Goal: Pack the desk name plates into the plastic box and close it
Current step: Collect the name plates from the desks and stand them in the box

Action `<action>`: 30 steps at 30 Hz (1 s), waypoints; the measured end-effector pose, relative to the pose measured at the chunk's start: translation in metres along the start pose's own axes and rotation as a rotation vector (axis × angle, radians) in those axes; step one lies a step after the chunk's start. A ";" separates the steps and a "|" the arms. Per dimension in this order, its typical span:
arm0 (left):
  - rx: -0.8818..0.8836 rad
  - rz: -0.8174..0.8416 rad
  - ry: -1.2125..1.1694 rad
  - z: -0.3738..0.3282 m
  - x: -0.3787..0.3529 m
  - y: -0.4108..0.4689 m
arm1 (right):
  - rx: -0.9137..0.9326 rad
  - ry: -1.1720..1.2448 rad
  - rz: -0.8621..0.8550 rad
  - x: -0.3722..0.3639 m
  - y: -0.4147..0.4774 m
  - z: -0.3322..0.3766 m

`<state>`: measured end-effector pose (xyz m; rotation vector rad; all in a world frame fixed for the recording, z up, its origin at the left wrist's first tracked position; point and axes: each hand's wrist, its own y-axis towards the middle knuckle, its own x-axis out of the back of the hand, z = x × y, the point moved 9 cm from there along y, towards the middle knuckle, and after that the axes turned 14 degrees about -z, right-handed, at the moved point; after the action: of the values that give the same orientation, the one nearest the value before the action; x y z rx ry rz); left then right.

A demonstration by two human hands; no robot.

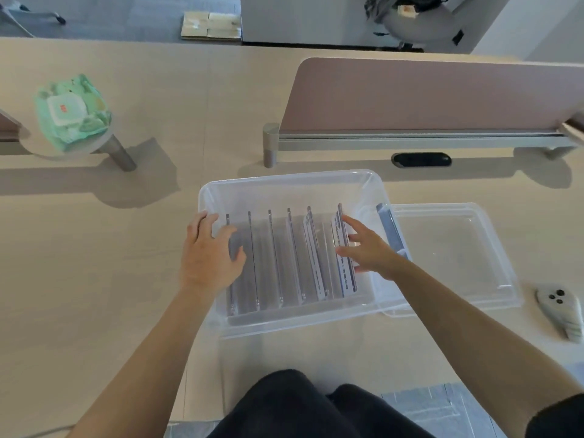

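Knees (303,403) at frame bottom, then the desk (94,279) with the plastic box (284,178) square in front. Desk name plates (275,254) are all in the box, standing on edge in a row left to right, long axes running away from the person. Left hand (208,251) sits at the left end of the row, fingers loose and spread over the rim and first plate, gripping nothing. Right hand (369,248) is at the right end, fingers straight and splayed against the last plate, also holding nothing. Looks like squaring up the row, so packing is about done. Key relation: lid (458,248) lies flat on the desk just right of the box, beyond the blue latch (390,229), so the right hand is much nearer. Likely next: right hand reaches out sideways, brings the lid across left over the rim. Risk: the tilted right-hand plates fouling the lid.
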<state>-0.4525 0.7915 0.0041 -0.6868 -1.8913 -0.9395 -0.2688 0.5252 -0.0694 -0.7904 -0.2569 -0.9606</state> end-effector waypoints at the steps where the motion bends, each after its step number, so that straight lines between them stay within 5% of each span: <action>1: 0.033 0.003 -0.007 0.001 0.001 0.000 | 0.015 -0.034 -0.011 0.000 -0.002 -0.004; 30: 0.115 0.134 0.125 0.003 -0.004 -0.002 | 0.012 0.167 0.186 -0.022 -0.008 -0.015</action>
<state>-0.4536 0.7925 -0.0011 -0.6623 -1.7517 -0.7654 -0.2902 0.5258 -0.0877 -0.7057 -0.0430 -0.8429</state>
